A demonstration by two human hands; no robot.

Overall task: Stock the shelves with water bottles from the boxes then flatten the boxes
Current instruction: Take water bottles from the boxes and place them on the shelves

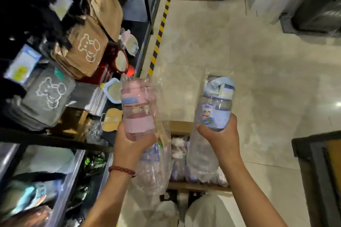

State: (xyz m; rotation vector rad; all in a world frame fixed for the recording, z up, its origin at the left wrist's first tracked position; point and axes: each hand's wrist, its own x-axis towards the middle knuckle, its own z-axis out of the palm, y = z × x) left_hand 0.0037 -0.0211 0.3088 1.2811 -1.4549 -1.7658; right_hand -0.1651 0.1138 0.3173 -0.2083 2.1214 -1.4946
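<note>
Pink water bottle clenched in left hand; blue water bottle in right hand. Cardboard box at 6 o'clock, shelf at 9.

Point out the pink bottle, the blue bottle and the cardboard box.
pink bottle (137, 110): head view, on its clear middle, above the left hand.
blue bottle (214, 114): head view, on the bear picture on its sleeve.
cardboard box (180, 127): head view, on its far flap.
</note>
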